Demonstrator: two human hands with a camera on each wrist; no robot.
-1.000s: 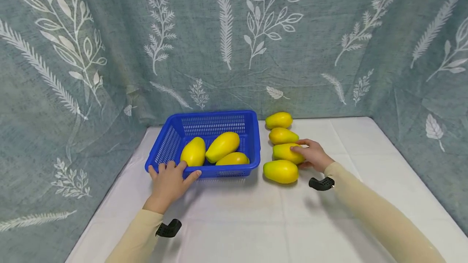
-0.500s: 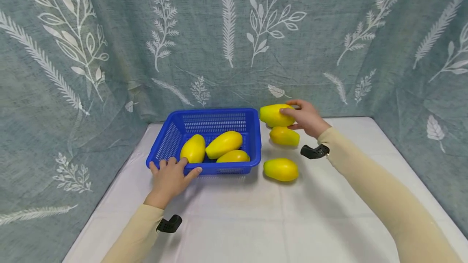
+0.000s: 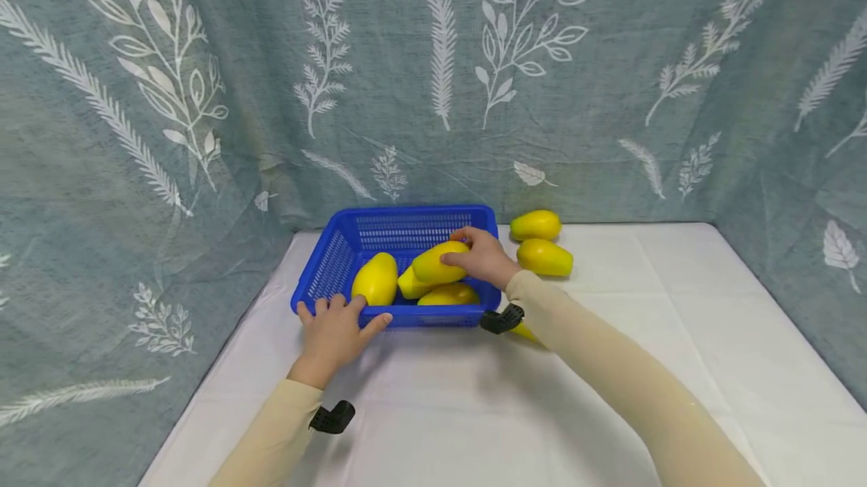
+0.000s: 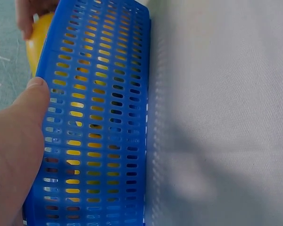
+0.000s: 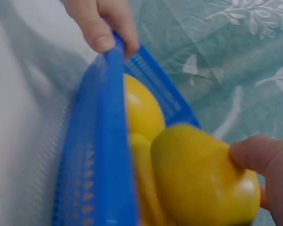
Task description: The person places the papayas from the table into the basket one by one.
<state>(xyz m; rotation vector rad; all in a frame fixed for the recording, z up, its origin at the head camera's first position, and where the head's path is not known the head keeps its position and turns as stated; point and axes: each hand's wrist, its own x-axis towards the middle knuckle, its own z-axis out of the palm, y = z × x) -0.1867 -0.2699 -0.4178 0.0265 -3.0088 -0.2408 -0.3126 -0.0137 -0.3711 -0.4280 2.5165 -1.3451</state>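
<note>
My right hand (image 3: 486,257) grips a yellow papaya (image 3: 436,262) by one end, thumb on the near side. It holds the fruit over the right part of a blue plastic basket (image 3: 413,314). Below lie another papaya (image 3: 409,285), mostly covered by the held one, and a papaya (image 3: 450,294) along the front wall. Farther left in the basket is a papaya (image 3: 375,280). My left hand (image 3: 332,338) holds the basket's front rim near its left corner; the right wrist view shows the left thumb and fingers (image 5: 127,28) astride the rim.
Right of the basket, two papayas (image 3: 536,225) lie one before the other on the white tablecloth (image 3: 433,412). A nearer papaya (image 3: 525,332) is mostly hidden by my right wrist. A grey-green patterned curtain (image 3: 406,95) hangs behind the table.
My right hand took a papaya from the row, lifted it past the back ones and carried it left over the basket. The left hand stayed on the rim.
</note>
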